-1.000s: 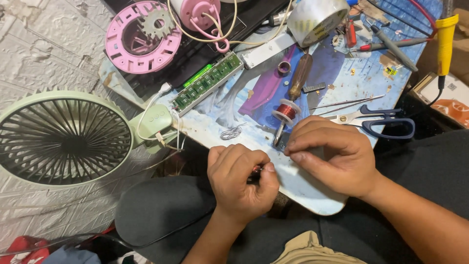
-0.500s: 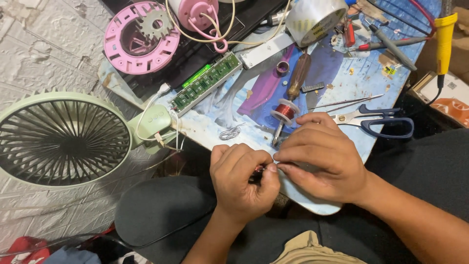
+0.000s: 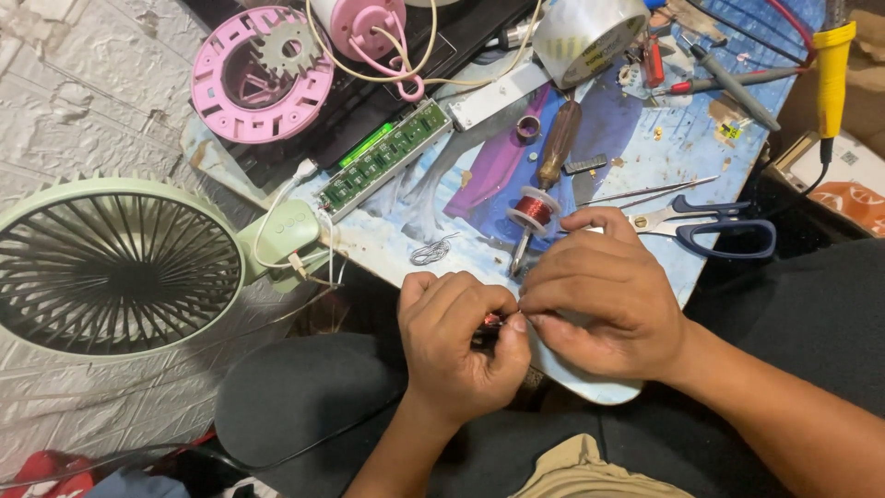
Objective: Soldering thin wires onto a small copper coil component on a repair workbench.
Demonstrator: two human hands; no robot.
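head view looks down on two bare hands meeting over the near edge of a blue painted board (image 3: 636, 157). the left hand (image 3: 461, 346) is curled into a loose fist, thumb and forefinger pinched narrow on a small dark part with a red tip (image 3: 490, 323), which sits right between the fingertips of both hands. the right hand (image 3: 599, 304) arches over from the other side, its fingertips (image 3: 527, 321) closed tight against the same part; what exactly they grip is too small to tell. just beyond the right fingers lie a copper wire spool (image 3: 533, 208) and a wooden-handled screwdriver (image 3: 556, 146); blue-handled scissors (image 3: 710, 226) lie beyond the right knuckles. beyond the left fingers is a small wire coil (image 3: 430, 251), farther off a green circuit board (image 3: 387, 157). well to the left stands a pale green fan (image 3: 115, 267).
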